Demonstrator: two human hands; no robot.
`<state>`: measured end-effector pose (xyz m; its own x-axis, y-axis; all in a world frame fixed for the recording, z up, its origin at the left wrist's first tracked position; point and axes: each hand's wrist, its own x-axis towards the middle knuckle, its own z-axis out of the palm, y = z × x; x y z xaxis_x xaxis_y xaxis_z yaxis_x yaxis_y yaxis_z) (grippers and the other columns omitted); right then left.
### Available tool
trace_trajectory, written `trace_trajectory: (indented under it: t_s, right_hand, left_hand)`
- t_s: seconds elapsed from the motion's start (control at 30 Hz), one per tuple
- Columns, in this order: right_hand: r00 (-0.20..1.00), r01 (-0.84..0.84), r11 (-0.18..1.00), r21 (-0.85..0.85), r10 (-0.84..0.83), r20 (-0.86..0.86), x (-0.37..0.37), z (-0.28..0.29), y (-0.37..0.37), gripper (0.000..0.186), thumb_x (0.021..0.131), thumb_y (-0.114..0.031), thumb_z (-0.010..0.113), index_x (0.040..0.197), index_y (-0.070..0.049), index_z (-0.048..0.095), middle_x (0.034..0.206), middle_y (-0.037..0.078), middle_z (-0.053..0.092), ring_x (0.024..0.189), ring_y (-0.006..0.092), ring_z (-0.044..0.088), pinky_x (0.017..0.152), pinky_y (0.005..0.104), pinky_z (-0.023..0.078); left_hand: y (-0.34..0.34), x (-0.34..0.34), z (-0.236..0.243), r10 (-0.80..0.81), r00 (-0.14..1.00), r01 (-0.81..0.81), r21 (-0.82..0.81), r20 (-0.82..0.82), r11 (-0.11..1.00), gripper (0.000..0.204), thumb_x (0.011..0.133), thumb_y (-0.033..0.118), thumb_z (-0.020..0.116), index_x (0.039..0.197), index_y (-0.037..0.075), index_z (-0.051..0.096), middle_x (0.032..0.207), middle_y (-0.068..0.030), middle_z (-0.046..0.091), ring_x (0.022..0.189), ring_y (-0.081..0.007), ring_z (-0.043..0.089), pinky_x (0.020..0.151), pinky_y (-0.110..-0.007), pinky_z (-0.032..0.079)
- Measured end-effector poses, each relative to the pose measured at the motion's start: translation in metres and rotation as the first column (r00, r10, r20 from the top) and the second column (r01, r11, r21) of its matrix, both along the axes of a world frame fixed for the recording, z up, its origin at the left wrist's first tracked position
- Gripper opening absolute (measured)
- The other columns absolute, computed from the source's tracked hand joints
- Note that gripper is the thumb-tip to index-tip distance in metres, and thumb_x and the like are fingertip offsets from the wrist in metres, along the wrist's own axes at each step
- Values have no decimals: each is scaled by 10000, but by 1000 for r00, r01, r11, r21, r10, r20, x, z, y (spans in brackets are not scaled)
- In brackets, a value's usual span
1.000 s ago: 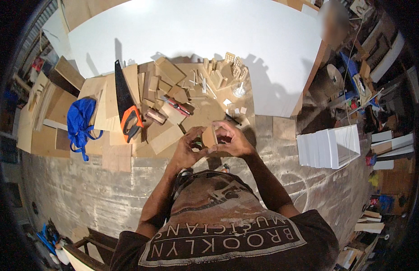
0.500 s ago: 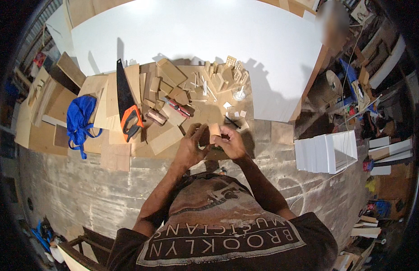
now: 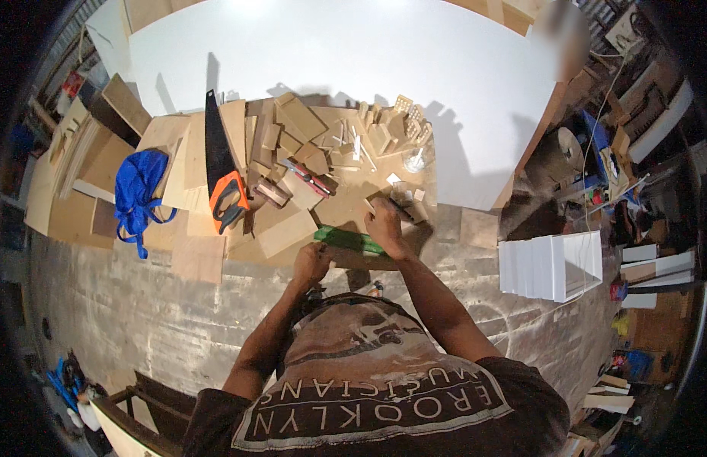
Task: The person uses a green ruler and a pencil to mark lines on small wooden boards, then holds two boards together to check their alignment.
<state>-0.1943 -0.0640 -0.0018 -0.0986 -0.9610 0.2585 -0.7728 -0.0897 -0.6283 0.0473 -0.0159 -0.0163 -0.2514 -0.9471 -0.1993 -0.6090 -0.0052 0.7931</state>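
My right hand (image 3: 384,227) has its fingers closed on a small pale piece (image 3: 371,206), beside a black slim tool (image 3: 401,212) on the tan board (image 3: 277,250). My left hand (image 3: 311,263) is at the board's near edge, fingers curled, at the left end of a green strip (image 3: 346,241); what it grips, if anything, is hidden. Beyond my hands lie wooden offcuts (image 3: 300,118), a red-and-silver tool (image 3: 308,177), small white squares (image 3: 394,180) and a cluster of pale wooden pieces (image 3: 380,135). A handsaw with an orange handle (image 3: 228,199) lies to the left.
A blue bag (image 3: 138,194) and stacked panels (image 3: 68,175) are on the left. A white sheet (image 3: 315,53) spans the back. White nested boxes (image 3: 550,268) stand right, crossed by a cable. A blurred person's head (image 3: 563,38) is at top right.
My hands have separated: the right moved up, the left down. The wooden block between them is no longer seen there, and the green strip has come into view on the board.
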Motion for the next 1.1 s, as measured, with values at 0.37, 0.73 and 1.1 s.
trace_trajectory:
  t_s: [0.37, 0.73, 1.1]
  right_hand:
    - [987, -61, 989, 134, 80, -138, 6, -33, -14, 197, 886, -73, 601, 1041, 34, 543, 957, 275, 603, 916, 469, 614, 777, 535, 505]
    - [979, -160, 987, -1, 159, -131, 5, -8, -30, 230, 840, -61, 619, 1051, 29, 598, 988, 264, 616, 952, 460, 608, 829, 521, 487]
    - [939, -321, 944, 68, 309, 153, 62, 59, 15, 219, 841, -66, 696, 1048, 0, 665, 1000, 210, 671, 922, 402, 662, 781, 462, 533]
  left_hand:
    - [17, 25, 4, 157, 987, -150, -144, 41, 978, 238, 845, 107, 639, 1058, 16, 695, 1044, -273, 680, 957, -463, 660, 813, -503, 546]
    - [-42, 72, -6, 222, 884, -96, -303, 412, 948, 544, 798, 157, 730, 1314, 66, 586, 1308, -172, 571, 1224, -348, 546, 1039, -549, 412]
    - [-21, 43, 37, 112, 796, -8, 175, -595, 985, 213, 880, -19, 648, 1054, 58, 554, 1081, -29, 644, 1001, -173, 632, 850, -336, 525]
